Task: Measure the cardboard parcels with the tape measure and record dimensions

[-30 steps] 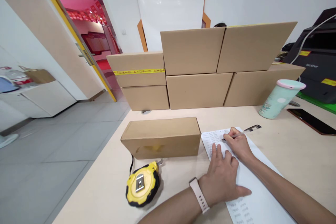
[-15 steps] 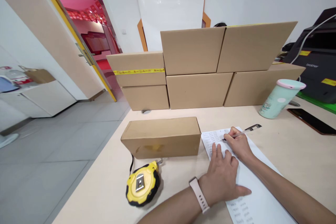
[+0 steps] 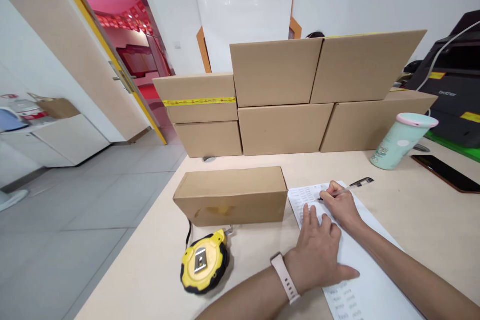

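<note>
A sheet of paper (image 3: 369,265) with columns of small writing lies on the right part of the table. My right hand (image 3: 340,206) is closed around a pen (image 3: 352,186), its tip touching the sheet near the upper writing. Flat on the paper's left edge rests my left hand (image 3: 318,250), fingers spread and thumb out, a pink-banded watch on its wrist. Left of the hands sits a long cardboard box (image 3: 232,200). In front of that box is a yellow and black tape measure (image 3: 204,262), its metal end hook close to the box's lower edge.
Stacked cardboard boxes (image 3: 281,130) line the back of the table (image 3: 150,265). On the right stand a mint tumbler (image 3: 401,142), a dark phone (image 3: 446,172) and a black printer (image 3: 453,95). The top of a person's head (image 3: 316,34) shows behind the boxes.
Both hands, the pen and the paper look the same as before. Only a very slight shift of the whole view is visible.
</note>
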The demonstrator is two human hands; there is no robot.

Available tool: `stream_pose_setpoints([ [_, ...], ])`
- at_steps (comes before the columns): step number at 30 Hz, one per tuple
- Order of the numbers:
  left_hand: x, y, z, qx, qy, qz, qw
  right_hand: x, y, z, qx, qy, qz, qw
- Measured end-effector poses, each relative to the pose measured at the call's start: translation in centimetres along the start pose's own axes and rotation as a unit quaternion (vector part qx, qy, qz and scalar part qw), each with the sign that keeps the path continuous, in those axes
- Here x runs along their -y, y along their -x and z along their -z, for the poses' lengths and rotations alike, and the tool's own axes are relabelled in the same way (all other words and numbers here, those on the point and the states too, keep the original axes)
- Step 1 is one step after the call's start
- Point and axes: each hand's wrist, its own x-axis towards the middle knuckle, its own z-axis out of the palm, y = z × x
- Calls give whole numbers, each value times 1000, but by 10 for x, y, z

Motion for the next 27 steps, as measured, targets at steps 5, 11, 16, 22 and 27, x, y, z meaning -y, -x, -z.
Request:
stream_pose_setpoints([
  [5,1,-1,-3,-13,1,1,1000,1,-1,2,-18,4,2,1000],
  [11,1,1,4,14,9,4,1000,0,-8,21,33,144,164,975],
  [16,-17,32,25,-40,-38,-30,998,-19,-13,27,64,291,314,901],
  [22,-5,132,72,-136,147,63,978,-3,-10,31,-19,283,270,920],
  [27,58,214,70,-231,123,270,927,67,6,36,-6,180,192,965],
])
